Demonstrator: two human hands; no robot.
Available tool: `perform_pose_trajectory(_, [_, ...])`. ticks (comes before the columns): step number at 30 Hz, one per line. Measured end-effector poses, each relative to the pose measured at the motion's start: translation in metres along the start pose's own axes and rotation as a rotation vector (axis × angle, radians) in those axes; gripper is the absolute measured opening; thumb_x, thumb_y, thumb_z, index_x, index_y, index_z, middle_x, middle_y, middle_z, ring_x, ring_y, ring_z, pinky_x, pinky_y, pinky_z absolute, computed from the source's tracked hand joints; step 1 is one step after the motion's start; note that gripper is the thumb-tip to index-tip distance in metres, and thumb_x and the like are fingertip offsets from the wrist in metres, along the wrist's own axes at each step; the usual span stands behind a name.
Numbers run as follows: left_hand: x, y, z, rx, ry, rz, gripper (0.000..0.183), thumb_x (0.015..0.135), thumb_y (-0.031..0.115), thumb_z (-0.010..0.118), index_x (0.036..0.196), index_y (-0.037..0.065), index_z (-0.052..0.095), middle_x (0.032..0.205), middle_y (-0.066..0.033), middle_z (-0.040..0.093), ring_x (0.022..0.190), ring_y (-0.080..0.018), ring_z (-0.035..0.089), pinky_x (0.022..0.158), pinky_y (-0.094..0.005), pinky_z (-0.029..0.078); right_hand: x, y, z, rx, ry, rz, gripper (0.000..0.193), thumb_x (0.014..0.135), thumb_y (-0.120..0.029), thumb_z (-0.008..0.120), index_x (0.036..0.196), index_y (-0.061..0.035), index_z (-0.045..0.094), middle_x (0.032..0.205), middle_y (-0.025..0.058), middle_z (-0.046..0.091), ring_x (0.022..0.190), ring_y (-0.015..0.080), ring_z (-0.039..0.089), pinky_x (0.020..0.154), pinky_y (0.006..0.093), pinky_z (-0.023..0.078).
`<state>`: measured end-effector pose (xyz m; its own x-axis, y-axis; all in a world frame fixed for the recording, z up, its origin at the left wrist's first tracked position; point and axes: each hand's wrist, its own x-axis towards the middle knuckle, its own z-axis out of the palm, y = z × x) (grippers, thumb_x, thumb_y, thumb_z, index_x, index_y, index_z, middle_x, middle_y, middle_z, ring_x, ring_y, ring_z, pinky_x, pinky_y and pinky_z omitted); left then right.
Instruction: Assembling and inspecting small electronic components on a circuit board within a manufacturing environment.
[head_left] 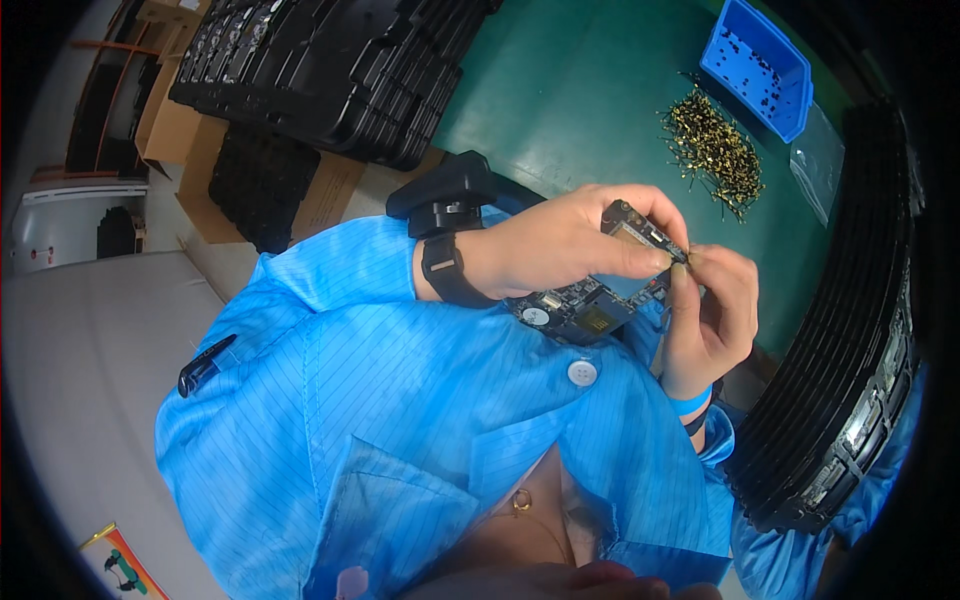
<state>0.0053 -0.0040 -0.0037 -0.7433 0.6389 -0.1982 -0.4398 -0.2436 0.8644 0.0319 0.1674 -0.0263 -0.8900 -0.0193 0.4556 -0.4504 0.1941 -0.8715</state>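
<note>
My left hand [590, 240] grips a dark printed circuit board [600, 310] in front of my chest, thumb on its face and fingers behind it. The board carries a silvery rectangular plate, small connectors and a round white sticker. At the board's upper right edge, my right hand [715, 310] pinches with thumb and forefinger, close to the left thumb tip. What lies between those right fingertips is too small and covered to make out. Beyond the hands, a heap of small gold-and-black pieces [712, 150] is spread on the green table [560, 80].
A blue bin [755, 70] with small dark bits stands behind the heap, beside a clear plastic bag [817, 165]. Stacked black trays rise at far left [330, 80] and along the right [830, 330], the latter holding boards. An open cardboard box [205, 190] sits at left.
</note>
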Motion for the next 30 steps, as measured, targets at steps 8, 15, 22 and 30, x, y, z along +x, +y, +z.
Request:
perform_pose_trajectory(8, [-0.003, 0.0, 0.003, 0.072, 0.053, -0.015, 0.029, 0.08, 0.015, 0.06, 0.105, 0.004, 0.051, 0.097, -0.0018, 0.054, 0.091, -0.007, 0.05, 0.079, -0.0213, 0.041, -0.003, -0.006, 0.0, -0.423, 0.086, -0.252, 0.027, 0.06, 0.002, 0.073, 0.084, -0.0058, 0.066, 0.067, 0.0059, 0.054, 0.061, 0.0169, 0.054, 0.07, 0.0365, 0.049])
perform_pose_trajectory(15, [-0.006, 0.005, 0.007, 0.134, 0.083, -0.017, 0.029, 0.077, 0.013, 0.06, 0.103, 0.002, 0.054, 0.098, -0.0035, 0.057, 0.089, -0.0084, 0.052, 0.079, -0.0219, 0.042, -0.009, -0.009, 0.0, -0.51, 0.086, -0.33, 0.027, 0.06, 0.001, 0.074, 0.085, -0.0061, 0.067, 0.064, 0.004, 0.053, 0.056, 0.0143, 0.053, 0.07, 0.0365, 0.05])
perform_pose_trajectory(22, [-0.008, 0.002, 0.006, 0.203, 0.072, 0.016, 0.029, 0.077, 0.014, 0.061, 0.102, 0.001, 0.055, 0.095, -0.0031, 0.057, 0.087, -0.0079, 0.052, 0.077, -0.0219, 0.042, -0.011, -0.008, 0.004, -0.444, 0.121, -0.289, 0.027, 0.058, 0.004, 0.074, 0.082, -0.0052, 0.066, 0.064, 0.005, 0.054, 0.057, 0.0145, 0.053, 0.066, 0.0349, 0.051])
perform_pose_trajectory(30, [-0.006, -0.002, 0.003, 0.141, 0.011, 0.082, 0.028, 0.076, 0.013, 0.062, 0.1, 0.001, 0.055, 0.094, -0.0029, 0.055, 0.088, -0.0087, 0.051, 0.078, -0.0226, 0.04, -0.015, -0.002, 0.007, -0.303, 0.142, -0.285, 0.026, 0.058, 0.007, 0.072, 0.08, -0.0036, 0.064, 0.064, 0.0061, 0.053, 0.059, 0.0161, 0.051, 0.064, 0.0348, 0.051])
